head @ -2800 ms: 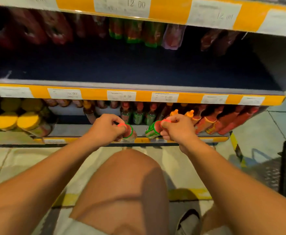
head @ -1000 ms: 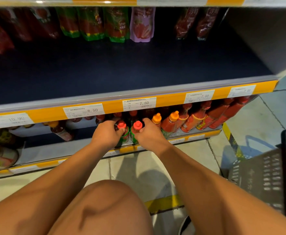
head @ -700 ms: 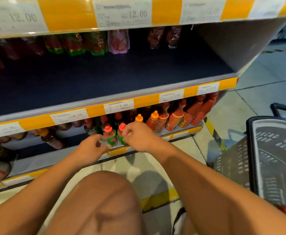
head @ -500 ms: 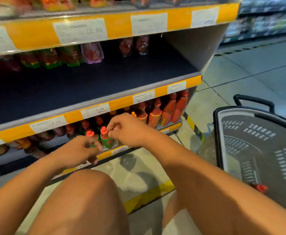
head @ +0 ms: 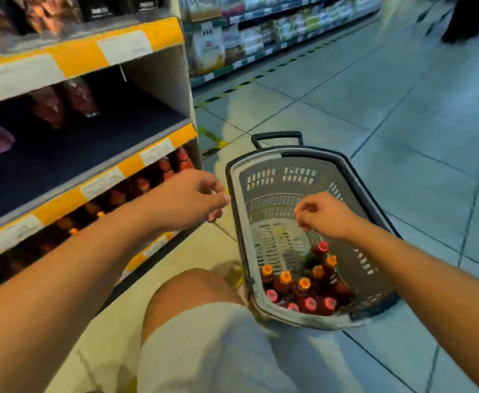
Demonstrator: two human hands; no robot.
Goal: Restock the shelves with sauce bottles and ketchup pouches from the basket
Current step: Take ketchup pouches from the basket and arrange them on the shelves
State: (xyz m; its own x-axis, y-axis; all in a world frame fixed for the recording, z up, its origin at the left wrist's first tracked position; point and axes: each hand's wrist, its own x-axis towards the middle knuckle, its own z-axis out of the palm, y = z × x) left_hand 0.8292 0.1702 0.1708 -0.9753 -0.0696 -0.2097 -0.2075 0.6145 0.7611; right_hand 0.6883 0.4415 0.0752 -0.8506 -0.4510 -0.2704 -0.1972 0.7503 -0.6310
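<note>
A grey basket (head: 238, 199) with a black handle stands on the floor to the right of the shelf unit. Several sauce bottles (head: 303, 287) with orange and pink caps stand bunched at its near end. My right hand (head: 323, 215) hovers above the basket's middle, fingers loosely curled, holding nothing. My left hand (head: 193, 199) hangs just left of the basket's rim, also loosely curled and holding nothing. The bottom shelf (head: 102, 182) carries a row of red sauce bottles (head: 173, 165). Red ketchup pouches (head: 62, 100) hang at the back of the middle shelf.
My bent knee (head: 193, 293) sits between the shelf and the basket. The middle shelf's dark deck (head: 76, 143) lies mostly bare. An aisle of tiled floor (head: 388, 114) stretches right, with another stocked shelf (head: 261, 32) at the far side and a person's legs (head: 465, 18) top right.
Both hands let go of the bottles on the bottom shelf and swung right. The view turned from the shelf to the basket, and my right hand is now over it.
</note>
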